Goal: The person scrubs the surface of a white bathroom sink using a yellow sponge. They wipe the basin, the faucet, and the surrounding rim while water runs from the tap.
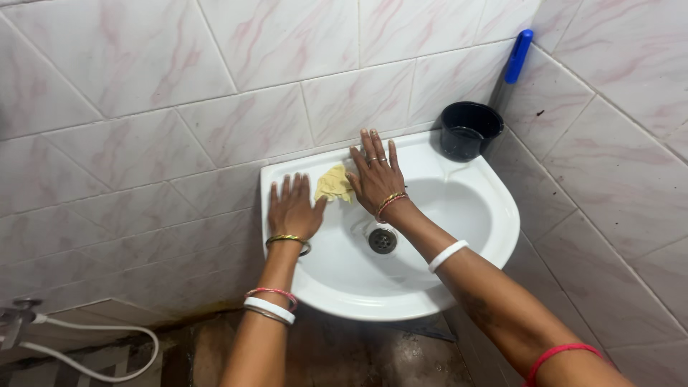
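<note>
Nearest to me, my two forearms reach forward over the front lip of the white ceramic wash basin (494,215), bangles on both wrists. My left hand (292,208) lies flat on the basin's left rim, fingers straight and together, palm down, clamped on nothing. Just to its right, my right hand (376,175) is spread flat too, fingers splayed toward the wall, pressing on the edge of a crumpled yellow cloth (334,183). The cloth sits on the back ledge of the basin between my two hands, touching my right thumb side and just clear of my left fingertips. Neither hand is closed around it; the right only rests on it.

Below my right wrist, down in the bowl, is the round metal drain (383,241).

Farther off, beyond my right hand, a black round plastic tub (469,129) stands on the basin's far right corner against the wall. Behind it a blue plastic handle (519,56) leans into the corner of the pink-veined white tiles (179,86).
</note>
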